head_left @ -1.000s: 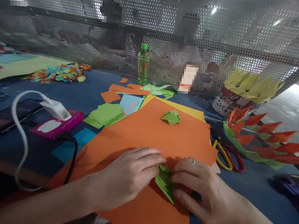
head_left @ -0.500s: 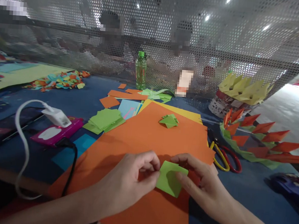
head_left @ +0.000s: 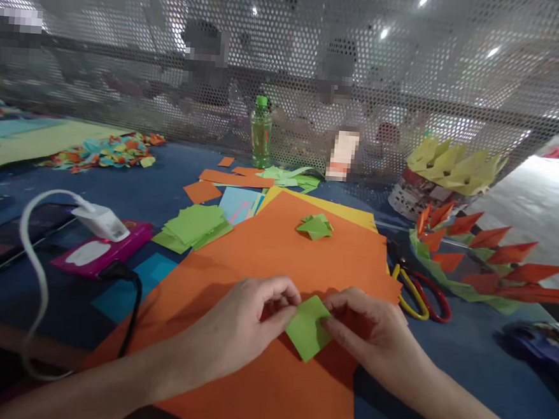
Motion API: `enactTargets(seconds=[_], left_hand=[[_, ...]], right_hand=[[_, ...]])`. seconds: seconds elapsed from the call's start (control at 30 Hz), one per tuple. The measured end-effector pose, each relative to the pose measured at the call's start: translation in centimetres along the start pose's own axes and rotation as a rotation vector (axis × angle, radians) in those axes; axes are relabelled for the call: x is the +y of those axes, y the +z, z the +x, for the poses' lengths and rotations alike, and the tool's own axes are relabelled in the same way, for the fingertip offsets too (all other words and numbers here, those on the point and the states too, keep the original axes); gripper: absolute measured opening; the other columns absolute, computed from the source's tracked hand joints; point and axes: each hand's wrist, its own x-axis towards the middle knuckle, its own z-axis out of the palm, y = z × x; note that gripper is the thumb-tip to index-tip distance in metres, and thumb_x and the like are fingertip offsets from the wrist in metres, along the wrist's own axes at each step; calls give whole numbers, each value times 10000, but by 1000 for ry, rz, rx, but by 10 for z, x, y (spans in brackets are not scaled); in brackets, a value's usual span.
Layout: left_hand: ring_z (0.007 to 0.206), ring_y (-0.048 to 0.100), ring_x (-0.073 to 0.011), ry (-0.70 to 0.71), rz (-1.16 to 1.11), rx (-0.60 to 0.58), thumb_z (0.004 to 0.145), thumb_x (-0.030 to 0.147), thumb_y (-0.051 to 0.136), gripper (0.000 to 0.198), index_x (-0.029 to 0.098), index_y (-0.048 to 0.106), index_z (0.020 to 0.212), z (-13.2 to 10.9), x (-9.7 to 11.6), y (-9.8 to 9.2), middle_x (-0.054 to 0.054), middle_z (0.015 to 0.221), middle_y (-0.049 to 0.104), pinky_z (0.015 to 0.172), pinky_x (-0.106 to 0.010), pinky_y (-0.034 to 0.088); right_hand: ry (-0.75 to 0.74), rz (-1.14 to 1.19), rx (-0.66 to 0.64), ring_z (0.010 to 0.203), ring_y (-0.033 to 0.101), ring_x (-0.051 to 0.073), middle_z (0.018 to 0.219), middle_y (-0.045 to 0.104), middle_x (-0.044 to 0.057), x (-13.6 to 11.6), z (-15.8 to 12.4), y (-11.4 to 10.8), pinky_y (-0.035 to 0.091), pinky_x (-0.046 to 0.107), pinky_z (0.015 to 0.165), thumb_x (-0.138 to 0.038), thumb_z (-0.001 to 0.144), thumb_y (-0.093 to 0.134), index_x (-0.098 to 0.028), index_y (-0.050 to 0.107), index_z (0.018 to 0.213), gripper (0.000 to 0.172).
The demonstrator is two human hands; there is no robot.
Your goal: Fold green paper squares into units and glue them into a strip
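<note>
Between my hands is a small green paper square (head_left: 308, 331), turned so one corner points toward me. My left hand (head_left: 265, 314) pinches its left edge between thumb and fingers. On the other side, my right hand (head_left: 362, 324) grips the right corner, thumb in front. Both hands are over a large orange paper sheet (head_left: 259, 367). Farther up that sheet lies a small folded green paper piece (head_left: 316, 226). A stack of green paper squares (head_left: 193, 227) sits to the left of it.
Scissors (head_left: 420, 293) with yellow and red handles lie right of the sheet. Behind them are a paper crown with orange points (head_left: 492, 250) and a yellow one (head_left: 455, 161). A magenta power strip (head_left: 104, 248) with cables is at left. A green bottle (head_left: 260, 135) stands by the mesh screen.
The green square has been turned so a corner now points toward me. My right hand's thumb and fingers have closed in on its right corner.
</note>
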Motion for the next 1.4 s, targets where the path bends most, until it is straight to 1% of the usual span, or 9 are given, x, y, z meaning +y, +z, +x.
enactTargets(seconds=[0.1,0.2,0.27,0.37,0.6,0.9,1.07,1.23,1.4], left_hand=[[747,632,-114,6,14,-8,928,272,582,80,221,644,924,3,-2,0,41,823,690,674,-191,464],[734,639,-112,23,52,10,915,228,591,56,219,646,910,4,-4,2,43,817,700,667,-188,466],[712,632,-108,50,89,30,921,211,574,74,221,640,892,4,-6,4,50,796,694,647,-188,454],[715,623,-114,115,162,64,937,190,552,105,233,638,897,3,-10,8,52,803,683,647,-210,427],[859,580,-162,283,306,157,940,102,548,128,203,612,893,7,-22,11,3,907,629,783,-293,410],[800,546,-156,381,392,185,951,65,545,157,205,600,904,5,-25,12,18,847,596,717,-291,400],[808,523,-175,456,488,200,987,74,487,173,188,591,908,3,-30,16,-2,861,585,753,-331,392],[798,512,-189,538,604,201,1002,72,443,218,167,606,893,-2,-29,16,-24,867,587,733,-348,391],[834,553,-202,642,712,229,1027,89,372,297,150,651,945,-8,-25,14,-54,930,636,767,-361,438]], right_hand=[[-4,-47,29,738,634,132,799,682,-31,1,2,0,472,261,707,-193,902,616,-230,652,878,57],[-37,-71,46,808,624,148,842,672,-20,0,3,0,458,279,756,-153,873,629,-228,632,848,79],[-61,-82,46,840,614,155,878,669,-13,0,4,1,455,284,769,-131,856,638,-229,630,873,100],[-95,-94,48,809,597,153,862,661,-16,2,5,4,450,277,738,-93,844,635,-231,626,915,156],[-178,-125,58,774,562,159,811,634,-7,7,7,10,419,270,684,-68,862,616,-222,613,869,154],[-218,-156,69,783,562,165,828,641,-4,7,5,9,431,277,693,-58,870,634,-222,600,893,169],[-261,-164,52,796,559,172,850,645,8,8,4,8,450,288,702,-54,886,623,-214,600,917,165],[-342,-180,16,835,554,185,890,654,26,10,3,7,463,316,753,-31,903,583,-208,616,946,185],[-464,-311,-49,905,558,204,981,668,66,10,-1,1,482,328,771,-38,957,494,-189,654,1035,233]])
